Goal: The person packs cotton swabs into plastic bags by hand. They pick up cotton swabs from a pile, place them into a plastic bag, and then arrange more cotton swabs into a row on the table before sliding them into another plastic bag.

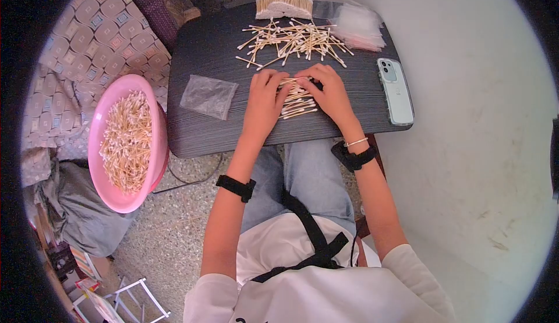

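Between my two hands a small group of cotton swabs lies roughly side by side on the dark table. My left hand is at the left ends of these swabs, its thumb and fingers bent around them. On the right, my right hand touches the top of the group with curled fingers. Beyond my hands a loose heap of cotton swabs lies scattered. An empty clear plastic bag lies flat to the left of my left hand.
Stacked swab bundles stand at the table's far edge, beside a pile of clear bags. A phone lies at the right edge. Left of the table, a pink basin holds many swabs. A pale wall rises on the right.
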The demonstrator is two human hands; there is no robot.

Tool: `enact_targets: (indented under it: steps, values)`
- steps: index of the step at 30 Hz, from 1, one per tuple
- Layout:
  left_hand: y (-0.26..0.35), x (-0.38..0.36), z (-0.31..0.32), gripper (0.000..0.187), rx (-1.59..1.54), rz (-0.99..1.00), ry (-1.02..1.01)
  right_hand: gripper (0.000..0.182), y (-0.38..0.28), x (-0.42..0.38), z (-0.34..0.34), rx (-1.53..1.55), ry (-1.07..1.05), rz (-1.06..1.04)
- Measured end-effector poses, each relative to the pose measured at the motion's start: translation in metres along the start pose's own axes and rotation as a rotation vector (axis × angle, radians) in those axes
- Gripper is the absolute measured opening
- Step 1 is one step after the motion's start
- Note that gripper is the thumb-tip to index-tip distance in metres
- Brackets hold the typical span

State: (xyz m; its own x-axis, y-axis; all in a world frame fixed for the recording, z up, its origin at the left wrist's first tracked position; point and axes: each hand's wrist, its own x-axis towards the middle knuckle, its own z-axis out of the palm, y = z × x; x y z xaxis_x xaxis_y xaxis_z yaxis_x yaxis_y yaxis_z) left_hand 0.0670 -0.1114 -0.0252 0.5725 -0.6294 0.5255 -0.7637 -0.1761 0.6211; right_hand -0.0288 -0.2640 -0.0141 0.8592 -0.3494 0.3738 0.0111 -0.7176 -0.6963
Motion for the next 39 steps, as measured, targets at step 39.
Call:
enact_targets:
  steps: [39]
  values:
    - [0.003, 0.001, 0.001, 0.031, 0.171, 0.133, -0.047, 0.017, -0.003, 0.01, 0.009, -0.114, 0.09, 0.077]
